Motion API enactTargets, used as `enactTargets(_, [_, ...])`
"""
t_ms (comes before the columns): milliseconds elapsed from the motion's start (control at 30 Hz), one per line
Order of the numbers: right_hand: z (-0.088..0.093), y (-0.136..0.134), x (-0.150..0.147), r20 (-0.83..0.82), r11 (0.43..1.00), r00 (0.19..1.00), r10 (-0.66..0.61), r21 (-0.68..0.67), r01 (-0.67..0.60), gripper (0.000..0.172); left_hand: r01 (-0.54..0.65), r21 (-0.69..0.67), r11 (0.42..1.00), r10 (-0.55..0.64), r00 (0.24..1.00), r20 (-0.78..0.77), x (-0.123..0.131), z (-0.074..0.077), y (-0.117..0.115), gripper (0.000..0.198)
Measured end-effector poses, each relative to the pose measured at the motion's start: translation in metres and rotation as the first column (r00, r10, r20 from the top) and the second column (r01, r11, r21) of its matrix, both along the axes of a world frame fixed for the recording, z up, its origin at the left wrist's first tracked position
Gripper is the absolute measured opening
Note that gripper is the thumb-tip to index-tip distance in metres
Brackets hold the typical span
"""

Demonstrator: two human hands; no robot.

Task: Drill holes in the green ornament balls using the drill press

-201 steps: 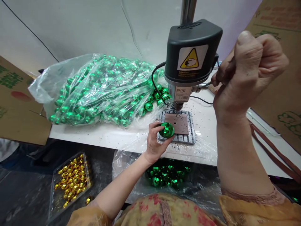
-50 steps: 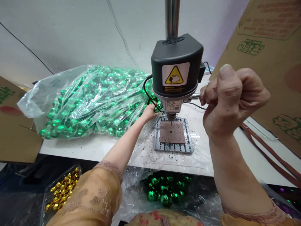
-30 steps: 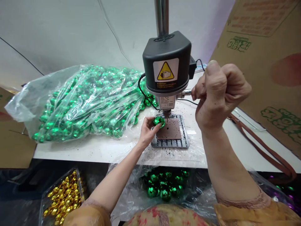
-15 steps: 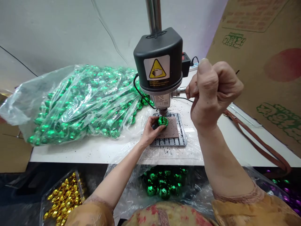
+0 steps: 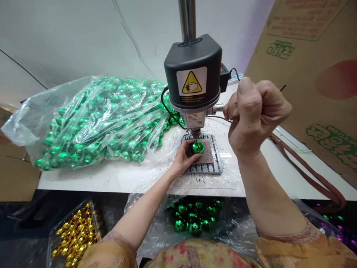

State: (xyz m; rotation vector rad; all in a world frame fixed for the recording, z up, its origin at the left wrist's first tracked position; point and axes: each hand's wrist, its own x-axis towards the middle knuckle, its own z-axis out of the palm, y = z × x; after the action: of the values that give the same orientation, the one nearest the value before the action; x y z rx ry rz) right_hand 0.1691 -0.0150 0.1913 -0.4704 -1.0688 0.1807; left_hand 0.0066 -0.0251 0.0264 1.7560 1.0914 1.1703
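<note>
My left hand grips a faceted green ball and holds it on the brown plate of a small bench drill, directly under the bit. The drill's black head carries a yellow warning label. My right hand is a closed fist around the drill's feed lever, whose metal shaft shows at the side of the head; the rest of the lever is hidden in my fingers.
A big clear bag of green balls lies on the white table to the left. Below the table edge sit a plastic sheet with several green balls and a tray of gold balls. Cardboard and a brown strap stand right.
My left hand reached to the bag, came back with a green ball, and set it under the drill bit. My right fist stayed on the lever and has come down slightly.
</note>
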Motion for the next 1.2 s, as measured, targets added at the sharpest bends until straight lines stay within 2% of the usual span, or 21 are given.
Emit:
enactTargets(167, [-0.013,0.001,-0.002,-0.03,0.993,0.998,0.058,0.103,-0.055,0.055,0.004,-0.002,1.0,-0.004,1.0,0.023,0.001,-0.002,0.001,0.054])
enactTargets(500, [-0.018,0.0,-0.004,-0.024,0.981,1.0,-0.014,0.193,0.018,0.056,0.022,-0.003,1.0,-0.022,0.999,0.027,0.0,-0.002,0.002,0.053])
enactTargets(800, [-0.027,0.001,-0.005,-0.058,0.983,0.997,-0.053,0.175,0.062,0.059,0.013,0.007,1.0,-0.013,1.0,0.005,-0.001,-0.004,0.003,0.054])
enactTargets(967, [-0.036,-0.001,-0.004,-0.029,0.981,0.998,-0.059,0.184,0.064,0.054,0.009,0.018,1.0,-0.009,1.0,0.014,0.0,-0.004,0.002,0.053])
enactTargets(1200, [-0.041,-0.004,-0.001,0.01,0.982,0.998,-0.062,0.179,0.059,0.058,0.003,-0.002,1.0,-0.003,1.0,0.014,0.001,-0.003,0.001,0.054])
